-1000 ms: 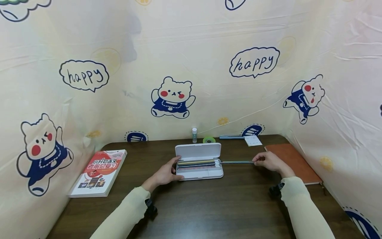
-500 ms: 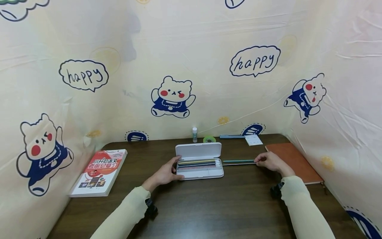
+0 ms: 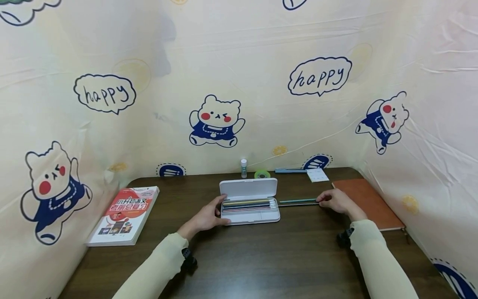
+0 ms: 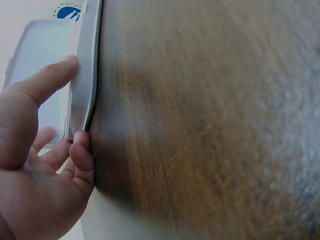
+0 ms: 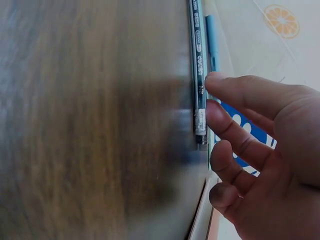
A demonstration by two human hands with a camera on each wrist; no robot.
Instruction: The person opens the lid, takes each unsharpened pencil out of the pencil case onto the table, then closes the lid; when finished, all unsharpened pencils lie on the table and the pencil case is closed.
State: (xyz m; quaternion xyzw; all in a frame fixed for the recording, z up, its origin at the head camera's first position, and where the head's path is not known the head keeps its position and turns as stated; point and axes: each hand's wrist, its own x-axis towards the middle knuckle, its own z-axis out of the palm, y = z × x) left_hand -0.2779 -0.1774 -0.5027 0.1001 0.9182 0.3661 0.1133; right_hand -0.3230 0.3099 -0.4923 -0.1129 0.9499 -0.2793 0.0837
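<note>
My left hand (image 3: 204, 216) grips the left end of a white pencil case (image 3: 248, 219), its thumb along the front wall and its fingers round the end. The case lies open with its lid (image 3: 248, 189) tilted back. Several pencils (image 3: 248, 205) lie lengthwise inside. Right of the case are a teal pencil (image 3: 296, 201) and a dark pencil (image 3: 296, 204), side by side. My right hand (image 3: 336, 201) pinches at their right ends; its fingertips hide part of the teal one. In the right wrist view the dark pencil (image 5: 199, 65) shows its metal band and dark eraser end.
A glue stick (image 3: 244, 169), green tape roll (image 3: 262, 175), blue pen (image 3: 289, 170) and white paper slip (image 3: 317, 175) sit along the back edge. A thick book (image 3: 125, 216) lies left, a brown notebook (image 3: 367, 203) right, partly behind my right hand. A patterned curtain surrounds the table.
The two pencils, overlapping at the case's right edge a second ago, now lie slightly apart from each other. My right hand shifted a little right, then back left. The left hand stayed still.
</note>
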